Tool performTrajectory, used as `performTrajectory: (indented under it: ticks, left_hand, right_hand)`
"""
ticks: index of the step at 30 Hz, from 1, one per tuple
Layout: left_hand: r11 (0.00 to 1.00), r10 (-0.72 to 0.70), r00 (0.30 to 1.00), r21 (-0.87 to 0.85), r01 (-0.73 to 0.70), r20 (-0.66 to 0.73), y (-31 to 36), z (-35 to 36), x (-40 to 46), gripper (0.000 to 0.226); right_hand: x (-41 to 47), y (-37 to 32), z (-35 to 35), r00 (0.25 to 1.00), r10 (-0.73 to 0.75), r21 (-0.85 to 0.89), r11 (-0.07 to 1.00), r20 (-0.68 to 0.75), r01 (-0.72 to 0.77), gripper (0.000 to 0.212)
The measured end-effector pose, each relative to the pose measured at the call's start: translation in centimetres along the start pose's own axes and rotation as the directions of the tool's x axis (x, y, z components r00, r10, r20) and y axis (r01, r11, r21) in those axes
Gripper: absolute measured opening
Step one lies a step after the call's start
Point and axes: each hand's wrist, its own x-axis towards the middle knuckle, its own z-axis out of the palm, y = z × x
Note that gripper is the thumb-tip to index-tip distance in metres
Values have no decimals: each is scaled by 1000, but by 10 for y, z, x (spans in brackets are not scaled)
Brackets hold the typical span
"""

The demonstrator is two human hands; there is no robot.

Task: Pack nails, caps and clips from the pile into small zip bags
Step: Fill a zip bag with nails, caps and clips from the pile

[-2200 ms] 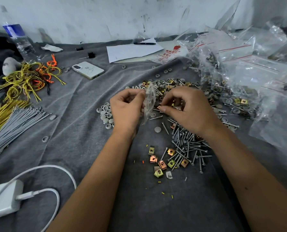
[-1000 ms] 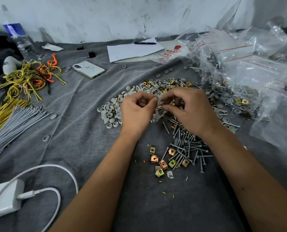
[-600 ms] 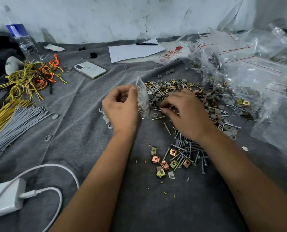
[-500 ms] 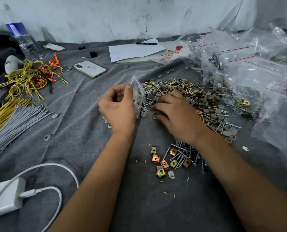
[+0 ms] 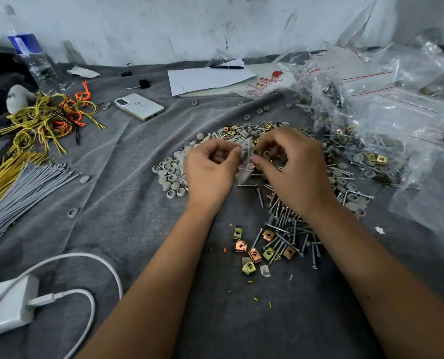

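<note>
A small clear zip bag hangs between my two hands over the pile. My left hand pinches its left edge with curled fingers. My right hand has its fingertips curled at the bag's mouth; what they hold is hidden. Grey caps lie in a heap left of my left hand. Nails are strewn below my right wrist, and several brass and copper clips lie nearer to me. The mixed pile spreads behind and right of my hands.
Filled and empty zip bags are heaped at the right. A phone, paper with a pen and a water bottle lie at the back. Yellow and orange ties, grey ties and a white charger occupy the left.
My right hand came back from the pile to the bag's mouth. My left hand brought the bag to the right, toward the centre.
</note>
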Motion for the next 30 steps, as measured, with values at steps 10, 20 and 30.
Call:
performTrajectory:
  ticks: [10,20,30]
  left_hand:
    - [998,-22,1000,-50,22,4,2,1,0,8]
    - [996,-55,997,-75,52,-48,-2,-2,4,16]
    - [996,-74,997,-56,76,29,-6,1,2,6]
  right_hand:
    - [-2,2,6,987,-119,-57,990,112,126,15]
    - [-6,17,1,934,217,-317,940,285,-122,22]
    - [-5,17,1,963,198,-214,964,182,-158,18]
